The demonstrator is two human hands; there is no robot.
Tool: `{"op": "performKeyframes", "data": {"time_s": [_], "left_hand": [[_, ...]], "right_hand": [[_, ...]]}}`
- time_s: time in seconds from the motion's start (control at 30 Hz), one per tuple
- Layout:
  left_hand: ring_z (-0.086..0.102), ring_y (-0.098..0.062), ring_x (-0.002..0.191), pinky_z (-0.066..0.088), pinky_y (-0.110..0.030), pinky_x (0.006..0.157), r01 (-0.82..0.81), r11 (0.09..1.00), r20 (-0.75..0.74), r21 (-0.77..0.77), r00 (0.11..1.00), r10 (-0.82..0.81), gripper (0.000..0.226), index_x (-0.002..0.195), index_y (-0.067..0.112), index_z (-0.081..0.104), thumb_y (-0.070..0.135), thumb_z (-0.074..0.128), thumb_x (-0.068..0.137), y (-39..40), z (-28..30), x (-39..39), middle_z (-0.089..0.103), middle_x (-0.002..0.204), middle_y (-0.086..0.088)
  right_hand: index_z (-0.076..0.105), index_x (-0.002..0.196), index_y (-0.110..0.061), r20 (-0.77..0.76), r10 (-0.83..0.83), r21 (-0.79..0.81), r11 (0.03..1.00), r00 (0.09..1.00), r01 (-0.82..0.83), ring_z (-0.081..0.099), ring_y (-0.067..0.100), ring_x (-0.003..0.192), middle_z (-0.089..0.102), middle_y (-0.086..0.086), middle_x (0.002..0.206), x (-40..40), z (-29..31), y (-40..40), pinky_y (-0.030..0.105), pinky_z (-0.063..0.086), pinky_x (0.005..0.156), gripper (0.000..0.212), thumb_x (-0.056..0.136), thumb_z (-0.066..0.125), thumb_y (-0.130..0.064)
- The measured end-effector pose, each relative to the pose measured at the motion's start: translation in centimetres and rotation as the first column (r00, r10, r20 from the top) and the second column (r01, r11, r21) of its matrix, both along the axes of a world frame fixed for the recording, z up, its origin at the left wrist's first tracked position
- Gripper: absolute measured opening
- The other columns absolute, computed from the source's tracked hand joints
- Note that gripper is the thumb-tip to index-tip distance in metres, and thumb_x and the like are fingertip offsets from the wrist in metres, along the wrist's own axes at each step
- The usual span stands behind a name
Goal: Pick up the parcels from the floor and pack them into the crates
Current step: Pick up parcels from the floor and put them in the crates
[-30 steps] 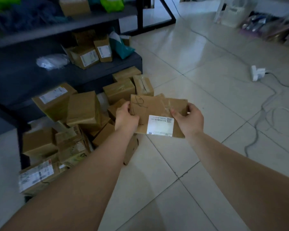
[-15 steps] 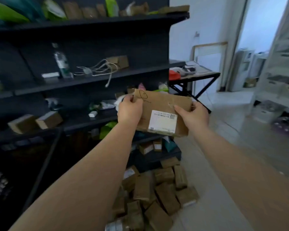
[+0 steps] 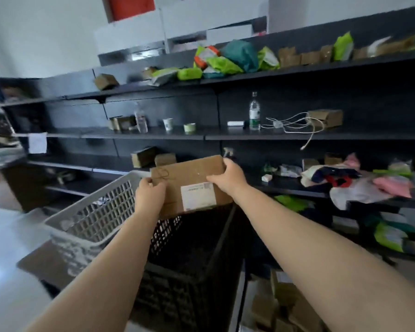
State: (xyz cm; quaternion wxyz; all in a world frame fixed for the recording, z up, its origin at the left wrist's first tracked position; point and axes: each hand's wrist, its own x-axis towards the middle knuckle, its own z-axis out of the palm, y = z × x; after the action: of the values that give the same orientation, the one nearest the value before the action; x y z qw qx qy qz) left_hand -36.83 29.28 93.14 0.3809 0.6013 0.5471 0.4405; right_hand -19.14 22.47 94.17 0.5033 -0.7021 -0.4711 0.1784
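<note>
Held up in both hands: a flat brown cardboard parcel (image 3: 192,178), white shipping label (image 3: 198,196) on its near face, a pen scribble at its upper left corner. Left hand (image 3: 150,196) clamped on the parcel's left edge, fingers curled round it just under the scribble; right hand (image 3: 228,176) clamped on the upper right corner, thumb on the face, fingers wrapped over the top edge. Directly beneath the parcel, a black lattice crate (image 3: 189,271), its open top just under the parcel's lower edge, parcel not yet inside. Just left of the black crate and touching it, a white lattice crate (image 3: 91,219), tilted; contents too blurred to tell. Behind the parcel, dark shelving (image 3: 321,135) running the width of the view: at shelf level above the parcel, a clear bottle (image 3: 254,111), a white cable (image 3: 295,123), a paper cup (image 3: 168,124) and a roll of tape (image 3: 189,128); higher still, green and teal mailer bags (image 3: 225,61) and small brown boxes. Right of the parcel, on the shelf at its own height, a heap of pink, white and dark clothing (image 3: 359,180). Below and right of the black crate, more brown parcels on the floor (image 3: 292,307), blurred.
</note>
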Motion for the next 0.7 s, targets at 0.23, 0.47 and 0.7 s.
{"op": "performKeyframes", "data": {"time_s": [0.23,0.47,0.7], "left_hand": [[0.047,-0.017,0.056,0.041,-0.028,0.052,-0.066,0.973,-0.267,-0.219,0.964,0.005,0.034,0.118,0.005,0.047,0.026,0.048,0.091,1.6,-5.4,-4.6,0.05,0.069,-0.002],[0.048,-0.017,0.057,0.035,-0.025,0.049,0.083,0.974,-0.526,-0.21,0.831,-0.184,0.026,0.068,0.011,0.049,0.026,0.05,0.089,1.2,-5.5,-0.8,0.05,0.064,-0.004],[0.054,-0.009,0.075,0.039,-0.023,0.059,0.384,0.921,-0.412,-0.071,0.829,-0.378,0.033,0.119,0.015,0.056,0.028,0.055,0.089,-2.8,-8.4,13.0,0.059,0.101,0.001]], "right_hand": [[0.018,0.148,-0.008,-0.054,0.167,-0.384,0.907,0.984,-0.175,0.039,0.029,0.131,0.032,0.013,0.15,-2.6,-4.9,5.0,0.034,0.042,0.094,0.085,0.084,0.069,-0.028],[0.027,0.146,-0.009,-0.019,0.2,-0.422,0.886,0.98,-0.189,0.036,0.029,0.134,0.031,0.012,0.151,1.1,-6.6,3.6,0.036,0.036,0.107,0.075,0.085,0.067,-0.027],[0.054,0.126,-0.016,-0.044,-0.023,-0.196,0.981,0.999,0.014,0.054,0.019,0.111,0.056,0.004,0.126,9.5,-8.9,-3.8,0.026,0.04,0.084,0.044,0.085,0.067,-0.025]]}}
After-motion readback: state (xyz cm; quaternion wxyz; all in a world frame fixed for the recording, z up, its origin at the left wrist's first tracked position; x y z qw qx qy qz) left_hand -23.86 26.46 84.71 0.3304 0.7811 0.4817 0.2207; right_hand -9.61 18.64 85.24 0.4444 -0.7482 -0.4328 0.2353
